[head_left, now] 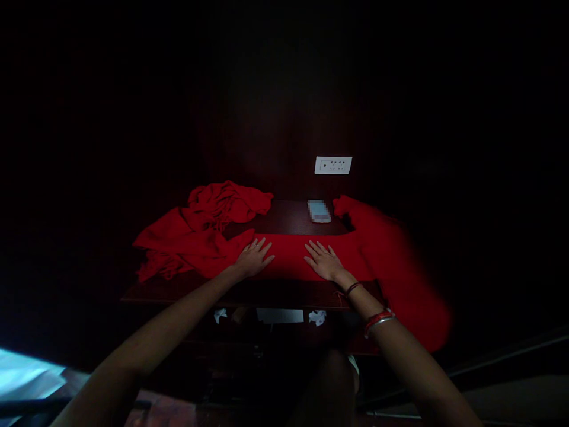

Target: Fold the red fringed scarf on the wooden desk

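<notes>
A long red cloth [288, 255], which looks like a scarf, is laid flat across the dark wooden desk [284, 219]. My left hand [255, 259] lies palm down on its left part, fingers spread. Palm down too, my right hand [324, 261] rests on the cloth farther right, with fingers apart. Between the hands the fabric is smooth. To the left the red cloth is bunched in loose folds [186, 237], with what looks like a fringe. On the right, a broad red length [395, 255] hangs over the desk's side.
A crumpled red heap [231, 201] sits at the back left. A phone-like, blurred rectangular object [319, 211] lies near the wall, below a white socket panel [333, 165]. Under the desktop are a pale flat sheet [280, 315] and crumpled white paper [317, 318]. The surroundings are very dark.
</notes>
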Motion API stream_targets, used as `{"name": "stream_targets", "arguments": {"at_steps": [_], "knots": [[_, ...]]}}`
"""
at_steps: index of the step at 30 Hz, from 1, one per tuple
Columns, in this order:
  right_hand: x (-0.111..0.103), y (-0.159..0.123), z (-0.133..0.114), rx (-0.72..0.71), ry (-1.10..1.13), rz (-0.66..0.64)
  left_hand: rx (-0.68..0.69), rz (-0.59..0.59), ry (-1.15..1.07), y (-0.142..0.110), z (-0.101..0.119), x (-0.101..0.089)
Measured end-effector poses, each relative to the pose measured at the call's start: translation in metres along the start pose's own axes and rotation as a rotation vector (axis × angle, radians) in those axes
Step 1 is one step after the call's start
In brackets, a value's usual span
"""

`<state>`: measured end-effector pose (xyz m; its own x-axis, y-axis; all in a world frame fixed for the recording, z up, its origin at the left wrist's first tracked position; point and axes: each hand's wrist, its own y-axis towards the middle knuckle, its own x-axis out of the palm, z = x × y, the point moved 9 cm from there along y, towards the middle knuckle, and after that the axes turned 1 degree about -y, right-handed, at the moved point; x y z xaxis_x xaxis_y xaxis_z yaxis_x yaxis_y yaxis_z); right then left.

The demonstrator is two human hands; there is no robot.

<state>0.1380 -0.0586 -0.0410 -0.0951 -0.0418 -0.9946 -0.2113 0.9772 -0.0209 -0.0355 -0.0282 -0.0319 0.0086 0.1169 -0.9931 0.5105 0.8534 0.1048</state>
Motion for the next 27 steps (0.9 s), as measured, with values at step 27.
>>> {"name": "stream_targets", "arguments": {"at_steps": [27], "knots": [[-0.004,-0.004,0.030,0.056,-0.086,0.056,-0.356,0.645,0.188,-0.037,-0.132,-0.188]]}}
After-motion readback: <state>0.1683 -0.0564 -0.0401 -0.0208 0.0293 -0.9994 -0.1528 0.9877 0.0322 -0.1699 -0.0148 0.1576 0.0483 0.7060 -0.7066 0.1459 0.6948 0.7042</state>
